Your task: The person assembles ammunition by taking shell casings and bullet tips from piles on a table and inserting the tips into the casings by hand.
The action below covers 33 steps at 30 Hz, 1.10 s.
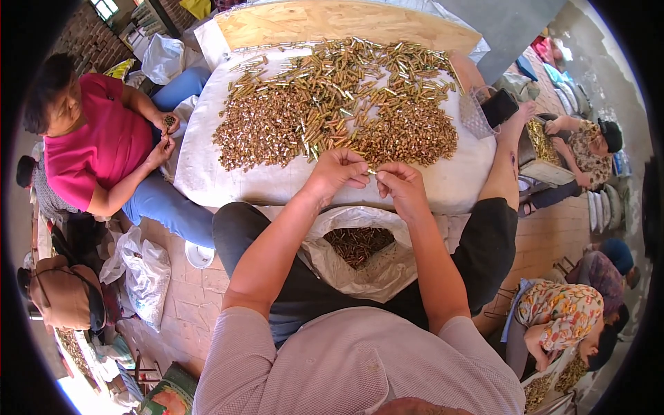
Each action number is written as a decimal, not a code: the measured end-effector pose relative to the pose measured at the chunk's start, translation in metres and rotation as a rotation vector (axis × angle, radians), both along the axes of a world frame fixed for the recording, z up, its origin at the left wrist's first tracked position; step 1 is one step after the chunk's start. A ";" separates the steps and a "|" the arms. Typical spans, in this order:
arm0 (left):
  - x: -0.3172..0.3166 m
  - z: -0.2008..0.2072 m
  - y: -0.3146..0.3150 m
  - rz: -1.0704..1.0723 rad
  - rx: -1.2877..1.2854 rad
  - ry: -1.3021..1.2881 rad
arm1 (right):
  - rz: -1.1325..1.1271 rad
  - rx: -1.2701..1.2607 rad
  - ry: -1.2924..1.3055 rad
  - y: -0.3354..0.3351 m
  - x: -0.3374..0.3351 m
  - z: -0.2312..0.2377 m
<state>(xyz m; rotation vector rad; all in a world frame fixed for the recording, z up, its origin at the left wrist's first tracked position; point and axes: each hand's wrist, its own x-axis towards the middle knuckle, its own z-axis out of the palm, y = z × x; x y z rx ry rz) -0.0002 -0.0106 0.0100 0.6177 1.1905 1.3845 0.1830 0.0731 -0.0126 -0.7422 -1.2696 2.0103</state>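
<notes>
At the table's [207, 181] near edge, the left hand [337, 171] and right hand [399, 183] pinch one small brass tube [371, 171] between fingertips, apparently mid-assembly; dropping it into the bag [377, 273] below needs a gentle release.

Pale pink textured short-sleeved shirt [360, 366], dark trousers [311, 290], bare forearms.

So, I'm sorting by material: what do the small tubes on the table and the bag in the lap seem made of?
The small tubes look like metal, brassy gold and coppery brown, with shiny glints. The bag looks like thin translucent white plastic film, crinkled and softly glossy. Neither is certain from the look alone.
</notes>
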 end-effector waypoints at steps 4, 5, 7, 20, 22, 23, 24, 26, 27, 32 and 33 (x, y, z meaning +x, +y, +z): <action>0.002 0.002 0.000 0.012 0.006 -0.018 | 0.017 -0.052 0.055 0.001 0.002 -0.004; 0.004 0.003 0.000 0.013 0.015 -0.030 | 0.015 -0.051 0.055 0.002 0.004 -0.005; 0.006 0.001 0.000 0.004 0.024 -0.046 | 0.024 -0.127 0.066 0.001 0.003 -0.004; 0.012 0.008 0.003 -0.061 0.010 -0.079 | -0.024 -0.239 0.110 -0.007 0.004 0.019; -0.005 0.006 0.006 -0.044 -0.023 0.145 | 0.085 -0.156 0.039 -0.002 0.013 0.021; -0.012 0.004 0.006 -0.026 -0.056 0.370 | 0.086 -0.156 0.038 0.001 0.018 0.021; -0.016 0.001 0.004 -0.026 -0.057 0.370 | 0.300 -0.016 -0.059 0.003 0.022 0.024; -0.022 -0.005 0.001 0.006 0.075 0.952 | 0.516 0.125 -0.155 0.004 0.024 0.026; -0.021 -0.008 0.000 0.007 0.075 0.952 | 0.629 0.120 -0.220 0.003 0.024 0.028; 0.000 -0.007 0.001 -0.062 0.058 1.498 | 0.467 0.573 -0.459 0.017 0.021 0.002; 0.002 -0.006 0.002 -0.061 0.060 1.498 | 0.316 0.723 -0.504 0.021 0.019 -0.004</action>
